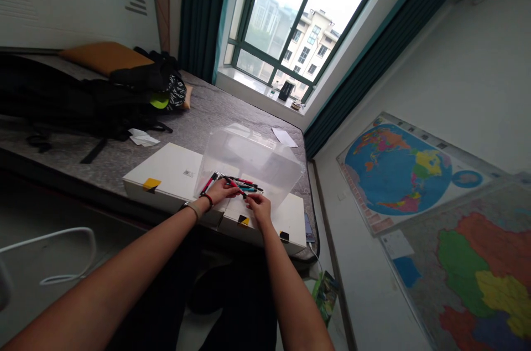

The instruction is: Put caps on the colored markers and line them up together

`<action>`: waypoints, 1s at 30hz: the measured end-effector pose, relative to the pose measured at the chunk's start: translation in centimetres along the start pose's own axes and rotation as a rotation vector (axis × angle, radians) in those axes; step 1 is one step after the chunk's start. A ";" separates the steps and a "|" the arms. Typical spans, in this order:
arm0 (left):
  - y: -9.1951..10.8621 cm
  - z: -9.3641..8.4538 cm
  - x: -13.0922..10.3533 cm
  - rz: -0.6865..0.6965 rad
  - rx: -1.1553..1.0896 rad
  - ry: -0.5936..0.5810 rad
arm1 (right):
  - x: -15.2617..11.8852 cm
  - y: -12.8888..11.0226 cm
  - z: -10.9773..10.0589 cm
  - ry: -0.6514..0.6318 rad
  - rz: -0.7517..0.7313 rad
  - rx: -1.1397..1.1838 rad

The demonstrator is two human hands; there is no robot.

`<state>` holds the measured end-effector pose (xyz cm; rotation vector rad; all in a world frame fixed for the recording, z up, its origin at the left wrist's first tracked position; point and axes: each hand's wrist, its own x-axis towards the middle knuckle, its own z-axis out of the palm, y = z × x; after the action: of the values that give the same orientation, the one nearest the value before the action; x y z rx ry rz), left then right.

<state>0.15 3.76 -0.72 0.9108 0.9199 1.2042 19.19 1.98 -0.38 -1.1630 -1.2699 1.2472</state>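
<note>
A clear plastic bin [257, 154] lies tipped with its opening toward me, on top of white boxes [166, 167]. Several pens [249, 185], red, black and teal, lie loose inside its near part. My left hand [222, 190] has its fingers closed on a red and black pen [235, 185] at the bin's opening. Close on its right, my right hand [259, 207] pinches the lower end of the same pen, where a dark tip shows between the fingertips.
Black bags [83, 96] and an orange cushion [105, 57] lie at the left of the bed. A crumpled tissue [143, 138] is behind the boxes, white paper [284, 137] behind the bin. A phone [309, 228] with a cable sits right of the boxes.
</note>
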 end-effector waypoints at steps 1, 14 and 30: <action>0.0 0.1 -0.1 0.001 0.004 0.000 | 0.0 0.0 0.0 0.001 -0.003 0.001; 0.1 0.3 -0.3 -0.013 0.015 0.038 | 0.1 0.3 -0.3 -0.016 0.003 0.032; 0.2 0.2 -0.3 -0.043 0.025 0.017 | 0.1 0.3 -0.3 -0.033 0.001 0.027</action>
<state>0.26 3.47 -0.43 0.8973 0.9654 1.1677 19.51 2.10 -0.69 -1.1287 -1.2729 1.2853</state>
